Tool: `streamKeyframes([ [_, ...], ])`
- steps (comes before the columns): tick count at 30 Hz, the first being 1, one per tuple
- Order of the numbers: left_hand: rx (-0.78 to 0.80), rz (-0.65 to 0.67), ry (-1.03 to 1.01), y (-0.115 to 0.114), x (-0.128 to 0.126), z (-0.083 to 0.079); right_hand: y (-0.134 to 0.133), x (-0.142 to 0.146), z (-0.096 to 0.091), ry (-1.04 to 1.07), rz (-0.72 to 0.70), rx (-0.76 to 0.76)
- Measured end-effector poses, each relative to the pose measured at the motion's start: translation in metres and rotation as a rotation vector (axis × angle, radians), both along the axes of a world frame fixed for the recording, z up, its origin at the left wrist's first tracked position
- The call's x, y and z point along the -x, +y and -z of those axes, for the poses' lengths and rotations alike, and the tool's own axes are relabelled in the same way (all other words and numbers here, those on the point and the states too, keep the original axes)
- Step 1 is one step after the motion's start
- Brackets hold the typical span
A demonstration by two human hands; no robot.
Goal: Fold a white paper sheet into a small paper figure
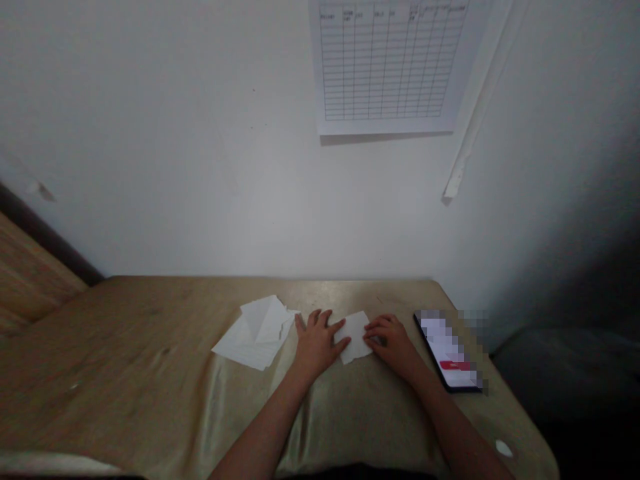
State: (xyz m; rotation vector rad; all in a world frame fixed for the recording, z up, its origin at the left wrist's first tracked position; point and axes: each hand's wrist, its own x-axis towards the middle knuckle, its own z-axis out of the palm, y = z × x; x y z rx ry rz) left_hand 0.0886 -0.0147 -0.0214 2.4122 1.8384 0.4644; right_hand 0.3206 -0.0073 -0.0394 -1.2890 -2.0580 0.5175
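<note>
A small square piece of white paper (355, 337) lies on the cloth-covered table between my two hands. My left hand (317, 338) is open, its fingers spread, with the thumb and index fingertip at the paper's left edge. At the opposite edge, my right hand (393, 343) has its fingers bent and drawn together over the paper's margin, gripping it there. The undersides of the right fingertips are hidden. Just left of my left hand is a loose pile of white paper pieces (250, 347), with a triangular piece on top.
A phone (453, 373) with a lit screen lies right of my right hand, near the table's (150, 373) right edge. A white scrap (504, 448) is at the front right corner. Behind the table rises a white wall with a printed chart (385, 67) on it.
</note>
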Motion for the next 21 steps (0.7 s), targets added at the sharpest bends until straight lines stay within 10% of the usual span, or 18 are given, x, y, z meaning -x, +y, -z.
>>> streamKeyframes([
  [21,0.097,0.137,-0.146,0.008,0.007,0.002,-0.001,-0.003,0.011,-0.044,-0.029,-0.037],
])
